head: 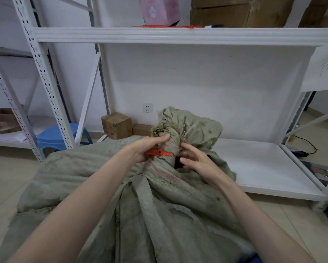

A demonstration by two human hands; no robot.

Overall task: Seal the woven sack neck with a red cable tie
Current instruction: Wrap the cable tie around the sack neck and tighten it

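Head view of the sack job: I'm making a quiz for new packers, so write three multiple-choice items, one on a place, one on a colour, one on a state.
1. Where is the stool?
A) on the top shelf
B) to the left of the sack
C) to the right of the sack

2. What colour is the cable tie?
A) white
B) black
C) red

3. How is the tie now?
A) looped round the sack neck
B) lying loose on the floor
C) hanging from the shelf

Key: B, the stool shows low at far left. C, the strap is plainly red. A, it circles the gathered neck, with the left hand holding its end.
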